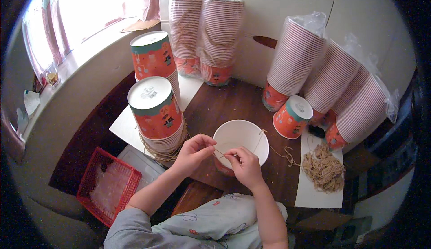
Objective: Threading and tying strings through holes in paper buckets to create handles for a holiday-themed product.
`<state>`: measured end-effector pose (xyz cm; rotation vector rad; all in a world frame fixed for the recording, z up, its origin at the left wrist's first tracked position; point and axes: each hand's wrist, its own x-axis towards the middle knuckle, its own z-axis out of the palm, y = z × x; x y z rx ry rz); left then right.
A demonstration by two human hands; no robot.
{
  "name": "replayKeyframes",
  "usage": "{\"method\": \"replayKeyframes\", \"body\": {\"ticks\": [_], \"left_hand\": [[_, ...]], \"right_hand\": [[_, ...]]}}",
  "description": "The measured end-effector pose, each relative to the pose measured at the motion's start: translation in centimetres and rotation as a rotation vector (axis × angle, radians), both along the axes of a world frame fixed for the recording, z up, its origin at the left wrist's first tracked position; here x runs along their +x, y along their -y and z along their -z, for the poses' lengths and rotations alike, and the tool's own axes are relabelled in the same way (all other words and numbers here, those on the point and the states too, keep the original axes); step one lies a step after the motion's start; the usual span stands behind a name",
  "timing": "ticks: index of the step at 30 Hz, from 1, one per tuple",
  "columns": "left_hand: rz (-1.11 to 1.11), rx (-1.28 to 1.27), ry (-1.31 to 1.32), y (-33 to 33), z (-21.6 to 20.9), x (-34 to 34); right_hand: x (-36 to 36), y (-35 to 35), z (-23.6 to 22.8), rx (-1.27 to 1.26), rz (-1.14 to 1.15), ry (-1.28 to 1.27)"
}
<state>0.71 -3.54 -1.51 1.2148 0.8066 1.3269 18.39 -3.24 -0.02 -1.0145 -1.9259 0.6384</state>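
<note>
A paper bucket [237, 133] with a white inside stands upright on the table before me. A thin tan cord [261, 134] is knotted at its right rim and runs down across the inside. Over the bucket's near rim, my left hand [194, 154] pinches a cord end between thumb and fingertips. Close beside it, my right hand [244, 166] also pinches the cord, and a short stretch spans the gap between the hands. Whether the cord passes through the near wall is hidden by my hands.
Inverted orange bucket stacks [155, 114] stand left, cords draped round the nearer one. Tall bagged bucket stacks [222, 33] stand at the back, more bagged stacks [296, 56] at right. One inverted bucket [292, 118] and a cord pile [324, 168] lie right. A red basket [107, 186] sits lower left.
</note>
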Motion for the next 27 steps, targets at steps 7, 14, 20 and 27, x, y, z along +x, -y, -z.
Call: {"method": "replayKeyframes", "body": {"ticks": [7, 14, 20, 27], "left_hand": [[0.116, -0.012, -0.196, 0.5, 0.0, 0.0], [0.057, 0.038, -0.374, 0.5, -0.1, 1.0], [-0.007, 0.089, -0.4, 0.6, 0.2, 1.2], [-0.037, 0.011, -0.379, 1.4, 0.7, 1.3]], "right_hand": [[-0.3, 0.1, 0.0, 0.026, 0.008, -0.029], [-0.1, 0.1, 0.2, 0.061, 0.033, -0.042], [-0.1, 0.0, 0.3, 0.052, 0.033, -0.041], [-0.4, 0.2, 0.7, 0.033, 0.07, -0.033]]}}
